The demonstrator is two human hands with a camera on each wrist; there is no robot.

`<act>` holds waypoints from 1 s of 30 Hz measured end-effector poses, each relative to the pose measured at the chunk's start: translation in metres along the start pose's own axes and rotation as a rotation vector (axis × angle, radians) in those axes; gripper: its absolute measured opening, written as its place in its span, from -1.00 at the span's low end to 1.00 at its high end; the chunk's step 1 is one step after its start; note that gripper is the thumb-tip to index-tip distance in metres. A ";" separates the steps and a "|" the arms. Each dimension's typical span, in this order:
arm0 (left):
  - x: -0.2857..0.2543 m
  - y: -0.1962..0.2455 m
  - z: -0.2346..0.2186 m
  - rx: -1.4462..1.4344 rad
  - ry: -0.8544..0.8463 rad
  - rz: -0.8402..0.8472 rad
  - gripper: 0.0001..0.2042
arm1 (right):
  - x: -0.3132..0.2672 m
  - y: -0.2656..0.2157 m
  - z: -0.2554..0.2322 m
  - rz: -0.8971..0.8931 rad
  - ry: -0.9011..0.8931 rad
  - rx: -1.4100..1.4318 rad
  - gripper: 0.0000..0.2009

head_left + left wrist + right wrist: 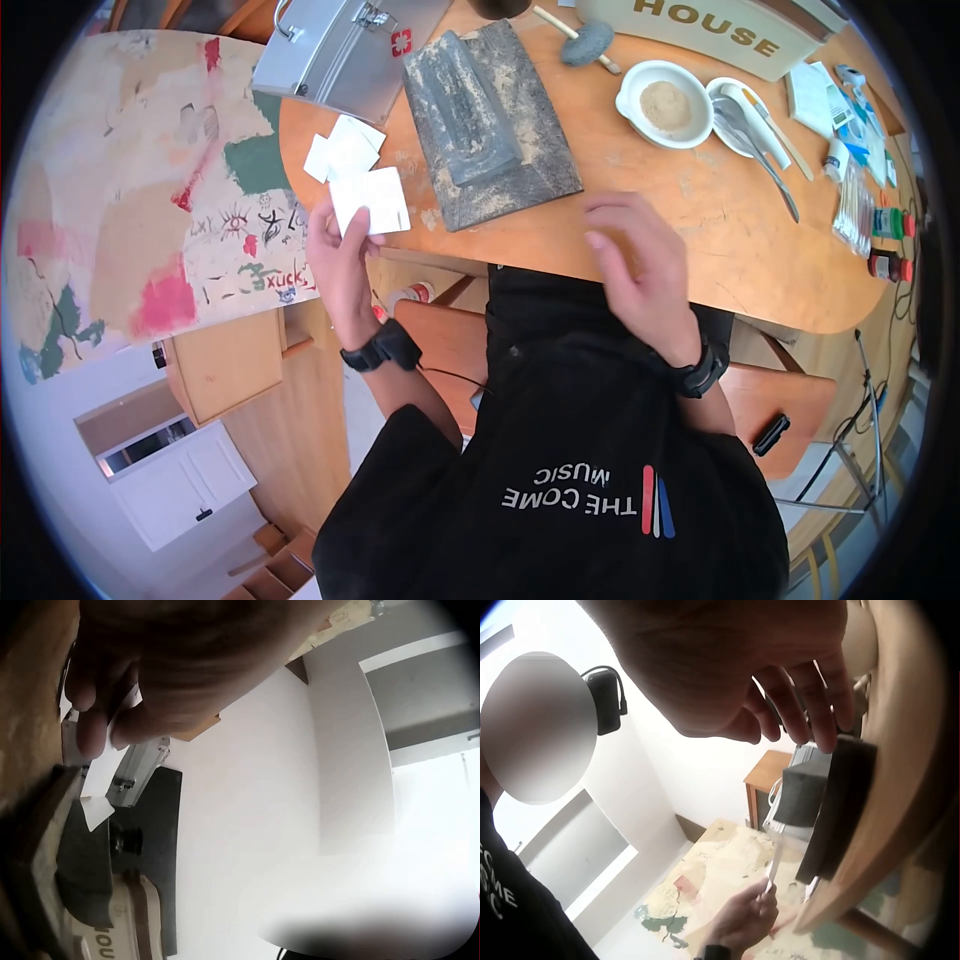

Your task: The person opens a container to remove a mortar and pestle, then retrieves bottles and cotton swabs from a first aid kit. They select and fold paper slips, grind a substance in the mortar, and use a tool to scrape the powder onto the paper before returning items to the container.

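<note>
In the head view my left hand (343,265) pinches a flat white paper piece (375,190), thumb on top, at the table's front left edge. The left wrist view shows the white paper (103,776) between my thumb and fingers. More white pieces (348,145) lie just beyond it. A flat grey stone block (460,110) rests on a larger dark, dusty slab (550,165) in front of me. My right hand (645,265), slightly blurred, hovers near the front edge, right of the slab. Its fingers are loosely extended and hold nothing in the right wrist view.
A silver metal case (330,70) stands back left. At the right are a white bowl (632,100) of tan powder, a metal spoon (750,135) on a white dish, cotton swabs (853,215) and small bottles (890,222). Behind are a grey wheel on a stick (587,44) and a cream box (690,50).
</note>
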State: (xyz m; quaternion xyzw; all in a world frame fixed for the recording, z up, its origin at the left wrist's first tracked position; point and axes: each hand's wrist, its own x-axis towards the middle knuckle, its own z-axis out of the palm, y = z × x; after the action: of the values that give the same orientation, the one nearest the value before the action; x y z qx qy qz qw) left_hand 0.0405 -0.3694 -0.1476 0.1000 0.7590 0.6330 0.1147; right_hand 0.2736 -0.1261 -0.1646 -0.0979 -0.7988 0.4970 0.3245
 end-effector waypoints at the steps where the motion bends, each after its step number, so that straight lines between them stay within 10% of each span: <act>1: -0.008 0.003 0.003 -0.128 -0.006 0.015 -0.71 | 0.001 -0.004 0.006 -0.015 -0.017 0.050 -0.81; 9: -0.075 0.048 0.113 -0.463 -0.265 -0.063 -0.56 | 0.028 -0.030 0.018 -0.231 0.130 0.037 -0.72; 14: -0.082 0.044 0.154 -0.417 -0.457 0.029 -0.72 | 0.028 -0.021 -0.012 -0.016 0.167 0.140 -0.71; 20: -0.084 0.039 0.172 -0.422 -0.803 -0.034 -0.47 | 0.028 0.001 -0.043 0.071 0.031 0.260 -0.83; 23: -0.081 0.048 0.169 -0.952 -1.080 -0.481 -0.29 | 0.033 0.012 -0.062 -0.021 -0.081 0.245 -0.85; 30: -0.053 0.056 0.184 -0.319 -1.260 -0.313 -0.28 | 0.035 0.025 -0.090 -0.043 -0.219 0.234 -0.90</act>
State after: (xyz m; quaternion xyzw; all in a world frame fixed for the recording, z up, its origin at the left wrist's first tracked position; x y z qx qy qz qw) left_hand 0.1466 -0.2028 -0.1219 0.3212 0.4498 0.5340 0.6398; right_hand 0.2985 -0.0315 -0.1444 0.0125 -0.7682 0.5870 0.2553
